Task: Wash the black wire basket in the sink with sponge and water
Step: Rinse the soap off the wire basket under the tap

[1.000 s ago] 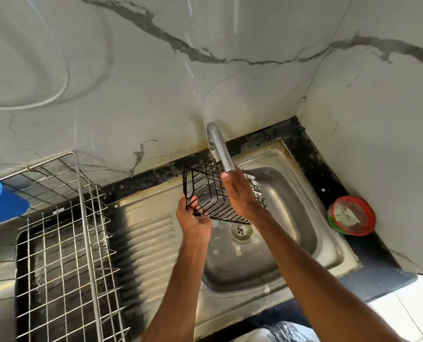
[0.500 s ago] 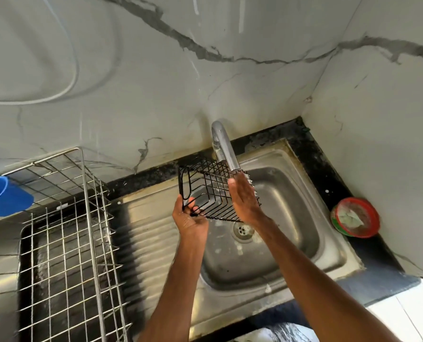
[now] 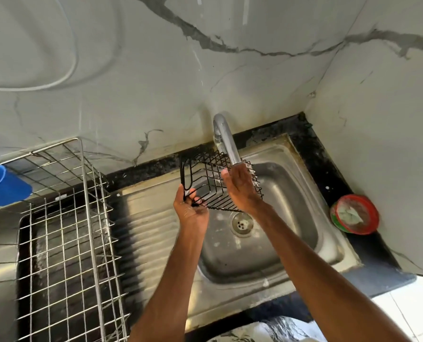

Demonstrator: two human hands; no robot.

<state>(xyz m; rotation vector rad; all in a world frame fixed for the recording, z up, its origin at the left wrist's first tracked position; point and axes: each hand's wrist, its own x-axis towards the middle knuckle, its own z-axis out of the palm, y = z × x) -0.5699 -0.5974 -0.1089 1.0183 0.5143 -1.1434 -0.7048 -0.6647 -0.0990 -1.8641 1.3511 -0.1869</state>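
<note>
The black wire basket (image 3: 206, 180) hangs tilted above the steel sink (image 3: 292, 193), right under the chrome tap spout (image 3: 226, 141). My left hand (image 3: 192, 209) grips the basket's lower left corner with curled fingers. My right hand (image 3: 241, 187) lies flat with straight fingers against the basket's inner side, just below the spout's end. No sponge is in view. Whether water runs from the tap I cannot make out.
A large silver wire dish rack (image 3: 65, 230) stands on the left, with a blue plastic cup (image 3: 2, 185) at its far left corner. A red-rimmed round tub (image 3: 356, 214) sits on the black counter at the right. The sink drain (image 3: 241, 223) lies below the basket.
The basket has been turned slightly and lifted closer to the tap. My right hand slid along the wires. The left grip stays the same.
</note>
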